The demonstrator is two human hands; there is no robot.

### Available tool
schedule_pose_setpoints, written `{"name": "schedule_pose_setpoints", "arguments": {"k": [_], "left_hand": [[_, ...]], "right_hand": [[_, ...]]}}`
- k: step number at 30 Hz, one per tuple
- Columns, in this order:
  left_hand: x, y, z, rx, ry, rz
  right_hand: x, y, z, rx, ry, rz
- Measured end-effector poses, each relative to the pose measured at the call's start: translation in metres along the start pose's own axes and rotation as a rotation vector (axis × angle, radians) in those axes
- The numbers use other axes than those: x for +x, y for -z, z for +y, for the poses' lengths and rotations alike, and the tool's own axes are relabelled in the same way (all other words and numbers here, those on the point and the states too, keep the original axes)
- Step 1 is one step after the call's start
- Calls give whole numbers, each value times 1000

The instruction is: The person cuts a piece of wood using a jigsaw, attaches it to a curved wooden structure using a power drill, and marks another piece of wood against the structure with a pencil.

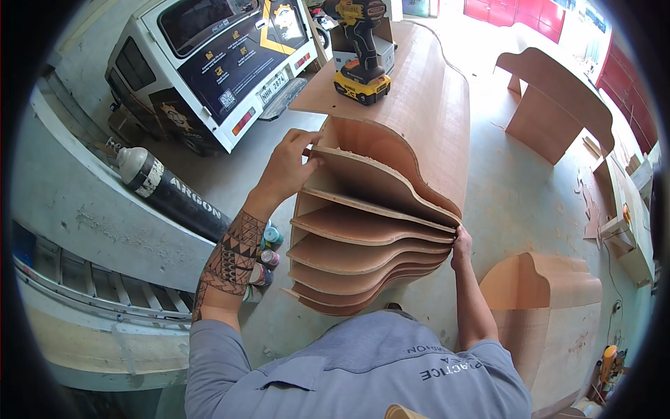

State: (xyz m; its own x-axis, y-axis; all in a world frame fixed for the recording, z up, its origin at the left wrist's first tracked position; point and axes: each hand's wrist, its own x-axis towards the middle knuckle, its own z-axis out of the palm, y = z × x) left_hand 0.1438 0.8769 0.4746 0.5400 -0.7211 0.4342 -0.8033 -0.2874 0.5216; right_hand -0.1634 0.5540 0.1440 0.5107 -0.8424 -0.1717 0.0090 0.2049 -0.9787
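Note:
Several curved plywood panels (363, 174) stand in a row at the near end of a large curved plywood piece (440, 91). My left hand (289, 164) pinches the left corner of the panel nearest that piece, thumb on one face and fingers on the other. At the panels' right end, my right hand (461, 246) presses against their edges with its fingers mostly hidden. The panels' wavy edges face up, and gaps show between them, narrowing toward the right. A yellow and black cordless drill (361, 66) stands on the plywood beyond the panels.
A white van (230, 70) is parked at upper left. An argon cylinder (178, 195) lies slanted beside a concrete ledge (118, 230) at left. Cans (270, 258) stand near my left forearm. More curved plywood pieces stand at right (558, 105) and lower right (544, 293).

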Motion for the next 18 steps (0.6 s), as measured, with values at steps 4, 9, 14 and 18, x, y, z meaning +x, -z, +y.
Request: {"name": "schedule_pose_setpoints", "arguments": {"k": [4, 9, 14, 18], "left_hand": [[7, -4, -12, 32, -28, -42], [9, -2, -18, 93, -121, -72], [10, -5, -19, 80, -92, -77], [8, -4, -11, 57, -60, -85]], "right_hand": [[0, -1, -1, -28, 4, 24], [1, -3, 0, -65, 40, 49], [10, 1, 16, -110, 47, 50], [25, 3, 43, -77, 76, 84]]}}
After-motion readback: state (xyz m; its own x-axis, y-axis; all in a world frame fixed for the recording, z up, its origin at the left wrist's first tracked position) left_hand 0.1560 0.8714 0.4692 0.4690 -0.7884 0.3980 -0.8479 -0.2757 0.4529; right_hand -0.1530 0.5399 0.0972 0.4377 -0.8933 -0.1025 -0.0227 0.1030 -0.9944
